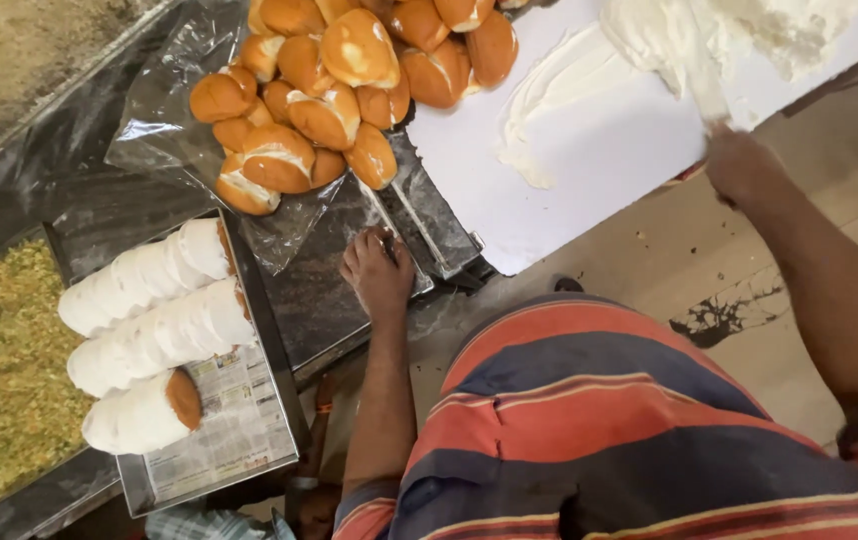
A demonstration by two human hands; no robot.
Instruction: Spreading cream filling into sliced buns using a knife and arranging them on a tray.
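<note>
- Cream [589,90] lies smeared on white board [599,170], upper right of bench.
- Right hand [741,165]: fingers closed around spreader handle at board's edge.
- Left hand [379,275]: fingers flat, empty, on metal tray [324,310] below buns [334,85].

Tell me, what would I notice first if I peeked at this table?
Probably the big heap of golden cream-filled buns on clear plastic at the top middle. Next, the rows of white cream-coated buns on a paper-lined tray at the left, and the white cream smeared over the white board at the upper right. The left hand rests on the table edge; the right hand works at the cream.
</note>
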